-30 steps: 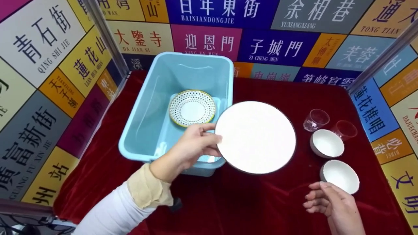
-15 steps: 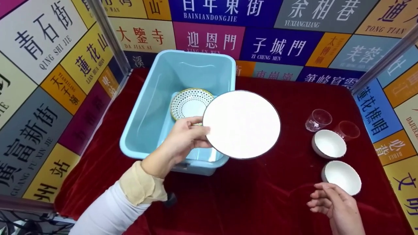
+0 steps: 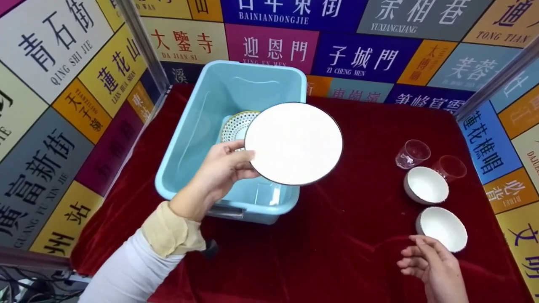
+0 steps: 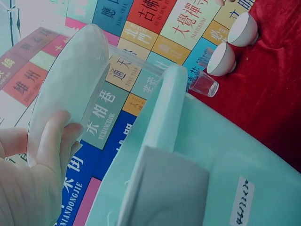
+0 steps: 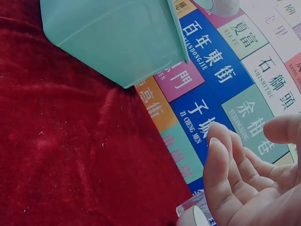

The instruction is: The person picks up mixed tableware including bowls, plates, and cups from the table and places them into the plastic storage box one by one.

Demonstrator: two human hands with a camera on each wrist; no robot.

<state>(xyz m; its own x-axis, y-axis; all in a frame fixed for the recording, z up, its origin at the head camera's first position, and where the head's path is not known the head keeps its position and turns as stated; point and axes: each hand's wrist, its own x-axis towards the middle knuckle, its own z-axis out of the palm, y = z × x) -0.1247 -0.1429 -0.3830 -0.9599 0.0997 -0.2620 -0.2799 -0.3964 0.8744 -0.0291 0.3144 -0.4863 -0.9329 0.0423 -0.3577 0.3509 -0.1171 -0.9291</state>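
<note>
My left hand [image 3: 225, 166] pinches the left rim of a round white plate [image 3: 294, 143] with a thin dark edge, thumb on top and fingers beneath. The plate is held over the right side of a light blue tub [image 3: 191, 126]. Inside the tub lies a dotted plate [image 3: 236, 126] with a yellow rim, partly covered by the white plate in the head view. In the left wrist view the white plate [image 4: 70, 80] shows tilted, with fingers spread on its underside. My right hand [image 3: 438, 265] holds nothing, its fingers loosely curled near the front white bowl [image 3: 442, 229].
A second white bowl [image 3: 426, 185] stands behind the front one. Beyond it are two clear glasses, one glass [image 3: 412, 154] at left and another glass [image 3: 450, 167] at right. Red velvet cloth [image 3: 358, 235] covers the table. Sign-printed panels [image 3: 269, 46] enclose the back and sides.
My left hand has carried the white plate left and away from me, from beside the tub to over it, covering more of the dotted plate. The right hand has barely moved.
</note>
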